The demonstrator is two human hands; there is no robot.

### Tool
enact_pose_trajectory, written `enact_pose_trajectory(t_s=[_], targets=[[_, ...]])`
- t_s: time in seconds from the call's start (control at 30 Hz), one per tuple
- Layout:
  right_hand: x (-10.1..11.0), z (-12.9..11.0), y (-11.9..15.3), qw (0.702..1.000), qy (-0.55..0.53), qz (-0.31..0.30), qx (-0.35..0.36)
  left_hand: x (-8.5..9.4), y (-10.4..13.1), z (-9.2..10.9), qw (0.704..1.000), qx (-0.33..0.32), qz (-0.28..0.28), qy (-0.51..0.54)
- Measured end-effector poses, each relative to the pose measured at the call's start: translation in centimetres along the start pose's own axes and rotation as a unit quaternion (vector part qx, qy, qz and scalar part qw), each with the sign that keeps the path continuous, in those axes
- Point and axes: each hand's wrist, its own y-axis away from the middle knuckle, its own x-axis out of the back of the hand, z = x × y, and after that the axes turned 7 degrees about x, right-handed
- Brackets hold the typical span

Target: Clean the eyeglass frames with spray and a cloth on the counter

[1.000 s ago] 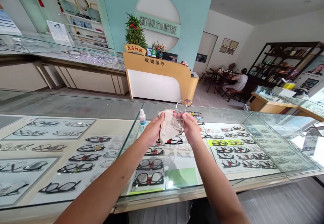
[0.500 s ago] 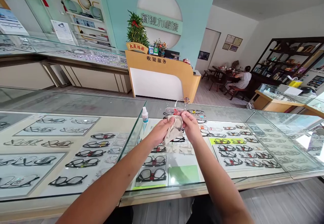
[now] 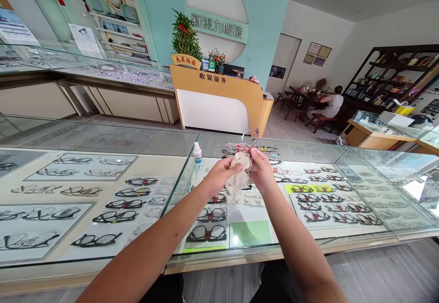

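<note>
Just left of the frame's centre, a bottle (image 3: pixel 198 154) stands upright on the counter (image 3: pixel 195 265); right of it, the left hand (image 3: pixel 218 176) pinches a cloth (image 3: pixel 236 184), which hangs down at mid-frame and overlaps the lower half of the glasses (image 3: pixel 250 138); these lie just right of centre, long axis roughly up and down, upper half sticking up clear of both hands; the right hand (image 3: pixel 261 167), nearer to them, grips them from the right; the hands are close together, whether touching I cannot tell.

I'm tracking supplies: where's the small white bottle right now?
In the head view, the bottle stands on the glass counter, left of centre, just beyond the left hand.
</note>
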Motion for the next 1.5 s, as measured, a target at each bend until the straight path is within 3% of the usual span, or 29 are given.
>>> enact_pose_trajectory(t_s=[0.53,0.93,1.33,1.5], targets=[[0.3,0.5,-0.1,1.000,-0.015,0.004,-0.006,-0.7,0.4,0.1,1.000,-0.014,0.015,-0.008],[0.1,-0.4,0.1,0.999,0.006,-0.035,-0.039,-0.7,0.0,-0.4,0.999,-0.023,0.040,0.007],[0.1,0.3,0.3,0.996,0.065,-0.058,-0.019,-1.2,-0.1,-0.4,0.996,-0.050,0.073,0.014],[0.0,0.4,0.5,0.996,0.068,-0.066,-0.006,-1.6,0.0,-0.1,0.997,-0.048,0.055,0.017]])
